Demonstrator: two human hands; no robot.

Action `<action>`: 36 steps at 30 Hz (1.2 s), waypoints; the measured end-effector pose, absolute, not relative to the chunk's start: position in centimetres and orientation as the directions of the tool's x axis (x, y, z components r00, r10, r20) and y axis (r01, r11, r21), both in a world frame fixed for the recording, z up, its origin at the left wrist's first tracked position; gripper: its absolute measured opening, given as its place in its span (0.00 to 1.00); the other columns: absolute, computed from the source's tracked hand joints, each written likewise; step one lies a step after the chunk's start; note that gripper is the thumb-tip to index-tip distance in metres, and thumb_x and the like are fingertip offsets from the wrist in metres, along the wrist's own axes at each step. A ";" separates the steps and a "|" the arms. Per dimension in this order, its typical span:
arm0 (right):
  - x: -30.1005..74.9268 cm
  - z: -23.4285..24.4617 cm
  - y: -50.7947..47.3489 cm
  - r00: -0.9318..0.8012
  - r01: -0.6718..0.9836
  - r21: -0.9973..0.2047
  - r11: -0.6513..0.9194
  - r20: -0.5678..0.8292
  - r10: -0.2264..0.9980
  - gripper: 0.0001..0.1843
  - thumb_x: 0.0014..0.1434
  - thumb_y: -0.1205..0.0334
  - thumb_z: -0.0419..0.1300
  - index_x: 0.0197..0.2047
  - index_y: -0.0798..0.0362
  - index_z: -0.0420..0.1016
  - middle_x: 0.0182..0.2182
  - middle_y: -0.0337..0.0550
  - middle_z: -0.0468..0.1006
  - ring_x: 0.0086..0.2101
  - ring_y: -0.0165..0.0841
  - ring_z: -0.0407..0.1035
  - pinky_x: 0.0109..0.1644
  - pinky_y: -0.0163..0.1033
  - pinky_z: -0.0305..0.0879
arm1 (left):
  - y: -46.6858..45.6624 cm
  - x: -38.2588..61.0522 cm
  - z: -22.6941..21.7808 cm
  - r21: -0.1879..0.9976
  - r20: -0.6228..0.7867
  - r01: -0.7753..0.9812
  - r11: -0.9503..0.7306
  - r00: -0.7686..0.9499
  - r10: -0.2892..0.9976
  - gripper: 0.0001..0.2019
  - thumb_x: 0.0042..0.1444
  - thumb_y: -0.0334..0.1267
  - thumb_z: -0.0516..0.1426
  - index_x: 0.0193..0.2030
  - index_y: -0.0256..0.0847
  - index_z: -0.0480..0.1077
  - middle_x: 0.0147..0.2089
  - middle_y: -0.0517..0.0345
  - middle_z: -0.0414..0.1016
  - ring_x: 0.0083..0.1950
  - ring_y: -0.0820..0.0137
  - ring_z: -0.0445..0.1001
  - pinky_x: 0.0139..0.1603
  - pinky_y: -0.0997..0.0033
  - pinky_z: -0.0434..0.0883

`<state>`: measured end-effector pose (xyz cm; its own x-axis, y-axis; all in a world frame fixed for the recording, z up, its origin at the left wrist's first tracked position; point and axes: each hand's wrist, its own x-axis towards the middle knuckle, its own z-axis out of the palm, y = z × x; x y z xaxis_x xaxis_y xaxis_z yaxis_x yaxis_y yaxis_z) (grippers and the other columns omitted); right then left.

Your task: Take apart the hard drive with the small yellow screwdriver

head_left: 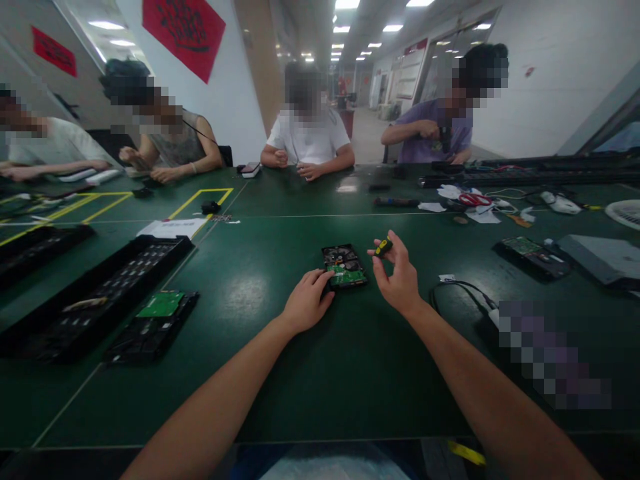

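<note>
A black hard drive (344,265) with a green circuit board on top lies flat on the green table (280,360). My left hand (306,302) rests at its near left corner, fingers curled against the edge, holding it. My right hand (397,273) is raised just right of the drive, fingers pinched round a small yellow-and-black screwdriver (384,247), its handle end showing between thumb and forefinger.
Black trays (95,293) and another drive with a green board (159,307) lie at the left. A black cable (457,288) and more drives (531,255) lie at the right. Several people sit along the far side, one holding a tool; red-handled scissors (474,199) and papers lie near them.
</note>
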<state>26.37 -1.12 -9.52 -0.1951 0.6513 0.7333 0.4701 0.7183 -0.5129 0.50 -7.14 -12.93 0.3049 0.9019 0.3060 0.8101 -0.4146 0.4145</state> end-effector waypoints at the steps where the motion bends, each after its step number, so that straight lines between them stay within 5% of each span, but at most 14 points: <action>1: 26.3 -9.5 -1.1 -0.188 0.464 -0.515 0.721 0.738 0.648 0.37 0.72 0.57 0.57 0.78 0.45 0.45 0.63 0.54 0.74 0.51 0.42 0.80 0.60 0.56 0.77 | -7.1 0.5 -12.9 0.414 0.308 0.809 -0.418 0.308 0.900 0.27 0.68 0.40 0.56 0.72 0.43 0.61 0.68 0.42 0.67 0.72 0.54 0.64 0.72 0.47 0.65; 9: 26.4 -9.4 -1.2 -0.154 0.561 -0.412 0.718 0.800 0.580 0.34 0.69 0.54 0.62 0.74 0.42 0.55 0.58 0.53 0.75 0.45 0.43 0.79 0.53 0.58 0.80 | -7.3 0.6 -12.5 0.414 0.298 0.813 -0.410 0.305 0.905 0.27 0.68 0.40 0.55 0.72 0.44 0.60 0.69 0.42 0.66 0.72 0.53 0.63 0.72 0.46 0.66; 16: 26.5 -9.0 -1.2 -0.209 0.486 -0.445 0.752 0.776 0.595 0.36 0.71 0.61 0.57 0.77 0.43 0.47 0.63 0.54 0.70 0.49 0.42 0.78 0.60 0.59 0.76 | -7.2 0.5 -12.6 0.418 0.304 0.805 -0.420 0.312 0.900 0.27 0.68 0.40 0.55 0.72 0.43 0.60 0.69 0.43 0.66 0.72 0.53 0.63 0.72 0.47 0.66; 23: 26.7 -8.9 -1.1 -0.176 0.583 -0.363 0.727 0.817 0.549 0.36 0.68 0.57 0.63 0.75 0.41 0.54 0.57 0.52 0.71 0.49 0.44 0.73 0.49 0.54 0.80 | -7.2 0.5 -12.7 0.419 0.294 0.807 -0.416 0.312 0.903 0.28 0.68 0.40 0.55 0.73 0.44 0.59 0.70 0.43 0.66 0.72 0.53 0.63 0.72 0.45 0.66; 28: 26.6 -9.0 -1.1 -0.209 0.540 -0.381 0.750 0.803 0.559 0.37 0.70 0.61 0.58 0.77 0.43 0.49 0.61 0.53 0.68 0.52 0.43 0.72 0.56 0.55 0.77 | -7.2 0.5 -12.6 0.419 0.297 0.808 -0.414 0.309 0.904 0.27 0.68 0.40 0.55 0.73 0.43 0.60 0.69 0.42 0.66 0.72 0.53 0.63 0.72 0.46 0.66; 33: 26.6 -8.8 -1.1 -0.149 0.618 -0.368 0.695 0.813 0.563 0.37 0.68 0.55 0.63 0.75 0.41 0.55 0.54 0.50 0.71 0.39 0.39 0.72 0.47 0.53 0.80 | -7.3 0.6 -12.5 0.423 0.295 0.806 -0.414 0.309 0.904 0.27 0.68 0.40 0.55 0.73 0.45 0.59 0.70 0.43 0.66 0.73 0.53 0.63 0.72 0.45 0.65; 36: 26.7 -8.6 -1.2 -0.172 0.620 -0.344 0.705 0.817 0.550 0.37 0.67 0.55 0.63 0.75 0.40 0.55 0.53 0.50 0.71 0.41 0.41 0.73 0.46 0.54 0.80 | -7.4 0.5 -12.4 0.427 0.297 0.803 -0.417 0.311 0.903 0.27 0.68 0.40 0.55 0.73 0.45 0.59 0.70 0.43 0.66 0.73 0.53 0.63 0.72 0.45 0.65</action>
<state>26.68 -1.18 -8.59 -0.1723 0.5504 0.8169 0.6201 0.7050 -0.3442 0.53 -7.41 -12.43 0.3109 0.9029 0.2969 0.8027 -0.4167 0.4267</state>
